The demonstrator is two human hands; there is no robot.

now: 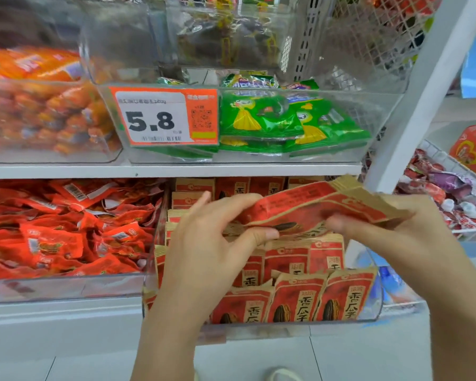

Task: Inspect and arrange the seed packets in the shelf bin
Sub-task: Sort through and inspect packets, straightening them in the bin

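Seed packets (297, 301) are red and tan with black lettering; upper packets (259, 116) green and yellow; price tag (164, 116) orange-and-white.

Orange snack bags (39, 105) blurred — top bin contents (226, 42) indistinct, price tag (164, 116) small print unreadable

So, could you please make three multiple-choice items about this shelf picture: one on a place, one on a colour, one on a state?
1. Where is the price tag reading 5.8?
A. On the bin of green packets
B. On the bin of seed packets
C. On the floor

2. What colour are the packets in the lower left bin?
A. Blue
B. Red
C. White

3. What are the hands doing?
A. Both hang idle
B. Only one holds something
C. Both hold seed packets above the bin

Answers:
1 A: it sits on the front of the clear bin of green packets.
2 B: they are red.
3 C: the left hand and right hand grip a bunch of seed packets over the bin.
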